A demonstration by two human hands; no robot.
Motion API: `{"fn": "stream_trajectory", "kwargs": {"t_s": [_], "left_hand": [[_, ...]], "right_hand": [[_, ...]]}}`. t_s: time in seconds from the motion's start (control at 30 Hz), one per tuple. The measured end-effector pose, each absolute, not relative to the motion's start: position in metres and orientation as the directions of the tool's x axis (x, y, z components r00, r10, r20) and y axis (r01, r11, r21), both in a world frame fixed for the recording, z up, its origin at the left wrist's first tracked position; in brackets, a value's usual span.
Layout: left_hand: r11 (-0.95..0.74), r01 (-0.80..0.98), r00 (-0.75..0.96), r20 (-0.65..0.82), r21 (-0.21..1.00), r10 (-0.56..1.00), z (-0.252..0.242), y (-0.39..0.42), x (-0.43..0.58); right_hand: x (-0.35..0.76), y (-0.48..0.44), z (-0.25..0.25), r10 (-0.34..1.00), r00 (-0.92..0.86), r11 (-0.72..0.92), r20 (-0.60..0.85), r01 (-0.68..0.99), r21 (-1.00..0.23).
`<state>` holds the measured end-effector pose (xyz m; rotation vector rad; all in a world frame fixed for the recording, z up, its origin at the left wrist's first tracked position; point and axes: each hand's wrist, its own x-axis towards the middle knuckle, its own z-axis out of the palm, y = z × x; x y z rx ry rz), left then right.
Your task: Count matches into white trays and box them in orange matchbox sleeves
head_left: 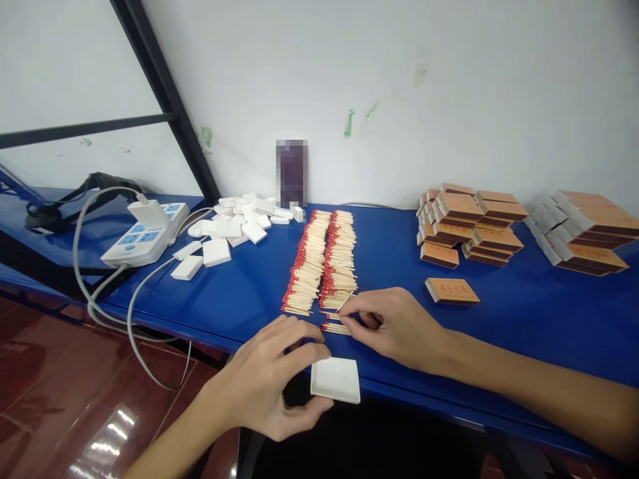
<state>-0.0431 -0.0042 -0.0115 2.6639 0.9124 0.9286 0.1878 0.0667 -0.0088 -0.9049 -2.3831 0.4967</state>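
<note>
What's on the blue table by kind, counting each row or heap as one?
Rows of matches: 2
Small bunch of matches at the right hand: 1
Heaps of brown boxes: 2
Single brown box: 1
Heap of white trays: 1
White tray in the left hand: 1
Power strip: 1
Dark upright object: 1
Total: 10

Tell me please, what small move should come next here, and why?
Probably the right hand should lift the loose matches in its grip and lay them in the white tray. The left hand holds that tray at the near edge of the table, it looks empty, and the matches lie close to it, at the near end of the match rows.
</note>
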Motion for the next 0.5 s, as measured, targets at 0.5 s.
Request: {"fn": "stream_trajectory", "kwargs": {"t_s": [0.5], "left_hand": [[-0.788,0.522,0.593,0.525,0.326,0.610,-0.0137,-0.0040,-0.0424]], "right_hand": [[0.1881,0.0728,-0.0138,0.661,-0.595,0.749,0.458,0.482,-0.455]]}}
